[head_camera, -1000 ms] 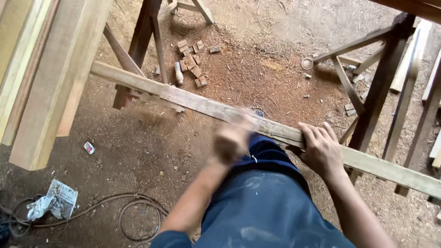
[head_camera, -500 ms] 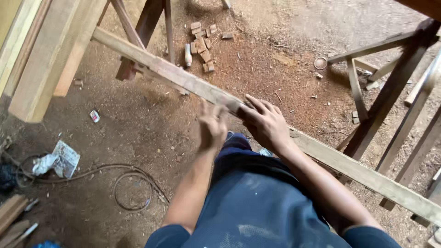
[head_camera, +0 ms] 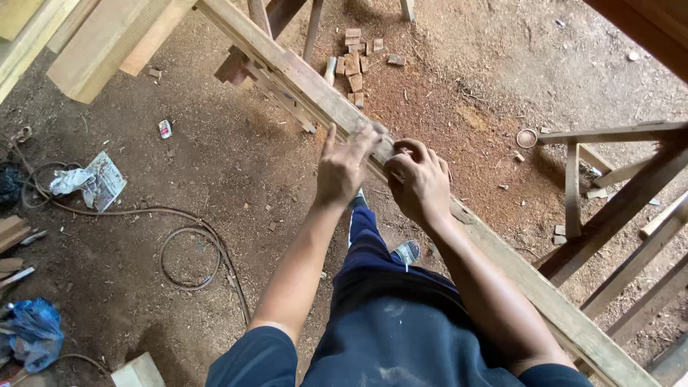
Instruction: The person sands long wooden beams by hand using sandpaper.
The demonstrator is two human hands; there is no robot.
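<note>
A long weathered wooden plank [head_camera: 301,79] runs diagonally from the upper left to the lower right, raised above a dirt floor. My left hand [head_camera: 342,168] lies against its near edge with the fingers stretched out flat along the wood. Close beside it, my right hand [head_camera: 419,183] has its fingers curled over the plank's top and grips it. Both hands sit almost touching, near the middle of the plank. My legs in dark blue trousers [head_camera: 387,315] stand below, one shoe [head_camera: 407,252] showing.
A wooden trestle [head_camera: 609,208] stands at the right. Thick timbers [head_camera: 107,43] fill the upper left. Small wood offcuts [head_camera: 355,61] lie beyond the plank. A cable [head_camera: 190,247] loops over the dirt at the left, near crumpled paper [head_camera: 97,179] and a blue bag [head_camera: 32,333].
My hands have slid up the plank toward the upper left and come close together. The right hand went from resting flat to gripping. The view has shifted left.
</note>
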